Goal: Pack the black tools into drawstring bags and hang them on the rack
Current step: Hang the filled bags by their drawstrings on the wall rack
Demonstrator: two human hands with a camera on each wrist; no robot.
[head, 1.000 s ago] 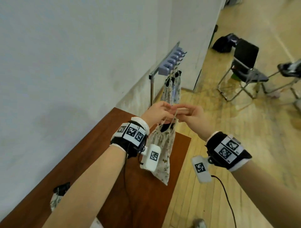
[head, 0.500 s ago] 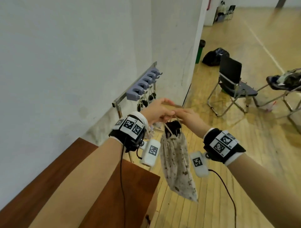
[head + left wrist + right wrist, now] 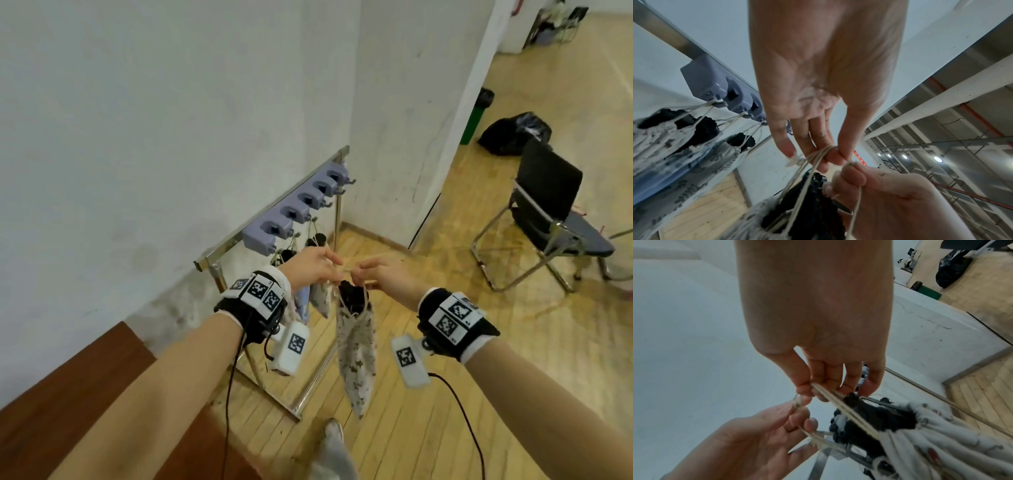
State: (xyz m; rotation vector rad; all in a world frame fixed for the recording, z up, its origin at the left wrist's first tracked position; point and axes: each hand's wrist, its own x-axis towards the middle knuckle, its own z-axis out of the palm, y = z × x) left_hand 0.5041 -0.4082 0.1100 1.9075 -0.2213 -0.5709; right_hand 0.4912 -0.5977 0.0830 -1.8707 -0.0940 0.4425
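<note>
Drawstring bag in a pale floral print is hanging in mid-air from its cream cords, which two bare hands are pinching in front of a metal rack. The left hand is clamping a bundle of cords between thumb and fingertips, its other fingers pointing down and lying close together. The right hand is pinching cords between thumb and curled fingers, just beside the left, the two almost touching. A black tool is poking out of the gathered mouth of the bag, directly beneath both hands, while the bag's body is dangling above the wooden floor. Behind the hands, the rack is standing against the white wall, carrying a row of lilac hook blocks; other print bags with black contents are hanging by their cords from the nearer hooks. A brown table is showing under the left forearm. Off to the right, a black folding chair is standing well apart, with a black sack lying by the wall beyond it.
</note>
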